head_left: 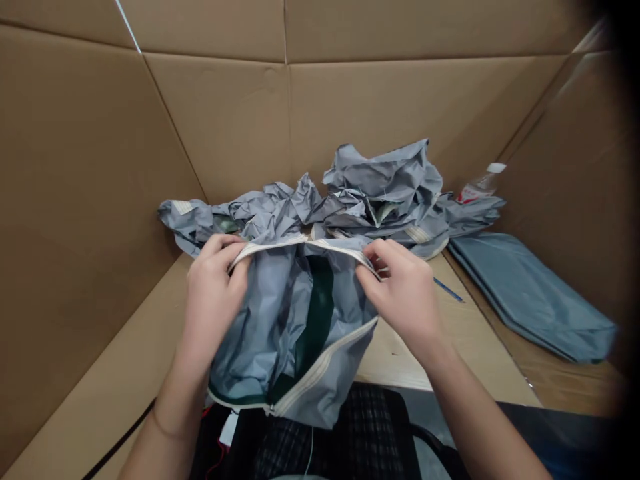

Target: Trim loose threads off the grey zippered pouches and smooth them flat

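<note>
Between my hands hangs a grey fabric bag (265,313), its mouth spread wide so that the inside shows. A cream zipper tape edges the opening, and a dark green strip runs down inside. My left hand (215,287) pinches the left part of the far rim between thumb and fingers. On the right part of that same rim, my right hand (400,280) is closed in a pinch. The bag's lower end hangs over the table's front edge, above the lap. Fingertips of both hands are partly hidden by the fabric.
Crumpled grey fabric pieces (385,177) lie heaped along the cardboard back wall (215,120). A clear bottle (483,183) with a white cap stands behind them at right. A flat blue-grey fabric bag (535,293) and a blue pencil-like stick (449,290) lie on the right.
</note>
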Demonstrator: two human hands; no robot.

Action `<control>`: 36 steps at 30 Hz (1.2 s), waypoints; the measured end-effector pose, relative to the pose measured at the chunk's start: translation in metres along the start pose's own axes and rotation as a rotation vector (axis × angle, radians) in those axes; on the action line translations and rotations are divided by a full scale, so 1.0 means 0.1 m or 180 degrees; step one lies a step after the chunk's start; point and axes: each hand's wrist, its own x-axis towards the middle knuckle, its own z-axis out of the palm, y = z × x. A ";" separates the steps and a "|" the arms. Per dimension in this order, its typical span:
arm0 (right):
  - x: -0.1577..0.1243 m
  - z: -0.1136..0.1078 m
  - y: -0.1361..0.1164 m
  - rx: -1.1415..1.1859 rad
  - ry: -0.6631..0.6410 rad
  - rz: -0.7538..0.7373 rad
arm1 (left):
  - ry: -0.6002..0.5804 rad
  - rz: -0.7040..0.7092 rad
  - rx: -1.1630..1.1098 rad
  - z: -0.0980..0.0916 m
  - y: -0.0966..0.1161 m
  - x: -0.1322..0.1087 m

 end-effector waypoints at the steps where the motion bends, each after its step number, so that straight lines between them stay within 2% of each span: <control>1: 0.02 0.00 0.02 0.0004 -0.0057 0.0024 | -0.0107 -0.0012 -0.0194 0.00 -0.04 0.04; 4: 0.07 0.02 0.01 -0.0182 -0.0367 0.0059 | -0.0572 -0.0307 -0.0939 0.03 -0.09 0.14; 7: 0.14 0.09 -0.02 -0.0447 -0.0748 0.0020 | -0.1099 -0.1106 -0.1760 0.09 -0.10 0.18; 9: 0.18 0.14 -0.03 -0.0567 -0.1011 0.0027 | -0.1295 -0.1546 -0.2094 0.11 -0.11 0.18; 12: 0.22 0.19 0.00 -0.0587 -0.1227 0.0020 | -0.1401 -0.1943 -0.2413 0.13 -0.15 0.15; 17: 0.27 0.24 0.15 -0.0208 -0.1130 0.0096 | -0.1603 -0.2623 -0.3098 0.16 -0.22 0.12; 22: 0.31 0.28 0.26 0.0282 -0.1165 0.0299 | -0.1666 -0.3093 -0.3524 0.24 -0.25 0.07; 26: 0.33 0.35 0.34 0.0656 -0.1311 0.0369 | -0.1755 -0.3281 -0.3710 0.32 -0.29 0.00; 30: 0.34 0.43 0.41 0.1126 -0.1564 0.0486 | -0.1766 -0.3256 -0.3859 0.39 -0.33 -0.05; 33: 0.33 0.45 0.45 0.1425 -0.1804 0.0634 | -0.1746 -0.3092 -0.3961 0.40 -0.34 -0.08; 36: 0.31 0.44 0.44 0.1548 -0.1844 0.0803 | -0.1861 -0.2632 -0.3775 0.36 -0.32 -0.07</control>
